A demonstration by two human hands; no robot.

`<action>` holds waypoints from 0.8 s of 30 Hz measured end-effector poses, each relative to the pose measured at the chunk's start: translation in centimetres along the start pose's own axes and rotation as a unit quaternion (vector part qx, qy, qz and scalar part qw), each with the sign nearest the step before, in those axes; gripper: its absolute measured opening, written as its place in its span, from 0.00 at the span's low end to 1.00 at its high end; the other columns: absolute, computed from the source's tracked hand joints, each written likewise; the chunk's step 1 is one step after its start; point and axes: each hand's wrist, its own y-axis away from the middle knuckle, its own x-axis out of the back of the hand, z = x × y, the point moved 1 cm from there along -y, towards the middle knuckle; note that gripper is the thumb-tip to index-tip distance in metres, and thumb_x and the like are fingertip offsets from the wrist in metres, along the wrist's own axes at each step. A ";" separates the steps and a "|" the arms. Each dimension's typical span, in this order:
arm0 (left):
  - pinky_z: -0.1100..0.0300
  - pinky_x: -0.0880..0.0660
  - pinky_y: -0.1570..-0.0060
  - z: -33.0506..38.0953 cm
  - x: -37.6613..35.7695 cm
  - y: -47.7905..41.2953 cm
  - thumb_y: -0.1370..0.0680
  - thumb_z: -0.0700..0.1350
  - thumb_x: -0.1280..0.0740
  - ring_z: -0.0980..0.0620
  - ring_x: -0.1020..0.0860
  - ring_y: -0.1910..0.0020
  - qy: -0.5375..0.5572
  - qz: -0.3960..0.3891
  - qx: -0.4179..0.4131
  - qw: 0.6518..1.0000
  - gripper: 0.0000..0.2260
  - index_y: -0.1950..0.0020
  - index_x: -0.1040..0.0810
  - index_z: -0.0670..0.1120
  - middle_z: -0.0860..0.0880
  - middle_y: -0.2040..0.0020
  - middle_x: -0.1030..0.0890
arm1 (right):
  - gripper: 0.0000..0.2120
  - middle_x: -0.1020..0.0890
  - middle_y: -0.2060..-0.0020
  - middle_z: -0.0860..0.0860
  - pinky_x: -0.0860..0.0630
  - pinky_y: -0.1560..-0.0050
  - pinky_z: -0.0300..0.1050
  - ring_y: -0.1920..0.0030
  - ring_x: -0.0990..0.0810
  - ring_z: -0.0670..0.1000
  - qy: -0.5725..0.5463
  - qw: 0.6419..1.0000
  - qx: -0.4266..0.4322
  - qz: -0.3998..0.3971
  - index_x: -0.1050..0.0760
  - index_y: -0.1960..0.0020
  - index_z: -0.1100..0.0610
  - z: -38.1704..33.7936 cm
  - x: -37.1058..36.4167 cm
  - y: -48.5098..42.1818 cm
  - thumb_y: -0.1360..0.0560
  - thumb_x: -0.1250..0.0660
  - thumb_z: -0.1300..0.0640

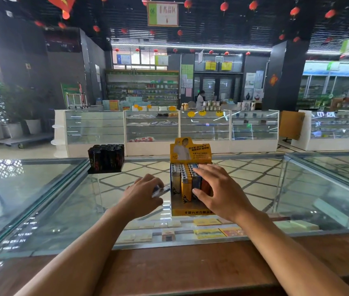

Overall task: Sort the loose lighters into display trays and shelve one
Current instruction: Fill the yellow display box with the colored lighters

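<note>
wood ledge point(190, 270), glass counter point(41, 199), lighter tray point(182, 211), showcases point(94, 127) beyond

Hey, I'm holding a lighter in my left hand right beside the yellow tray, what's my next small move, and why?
Probably stand the lighter upright in the front of the yellow tray. Your left hand holds it right at the tray's left side, the space in front of the standing lighters looks unfilled, and your right hand rests on those lighters, seemingly steadying them.
</note>
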 end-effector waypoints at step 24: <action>0.58 0.20 0.57 -0.9 0.6 0.0 0.26 0.41 0.26 0.55 0.19 0.58 0.044 0.062 0.000 0.997 0.19 0.37 0.19 0.55 0.52 0.50 0.15 | 0.30 0.32 0.24 0.47 0.39 0.24 0.46 0.23 0.40 0.47 -0.006 1.000 0.008 -0.002 0.36 0.21 0.48 0.0 0.0 0.1 0.20 0.34 0.43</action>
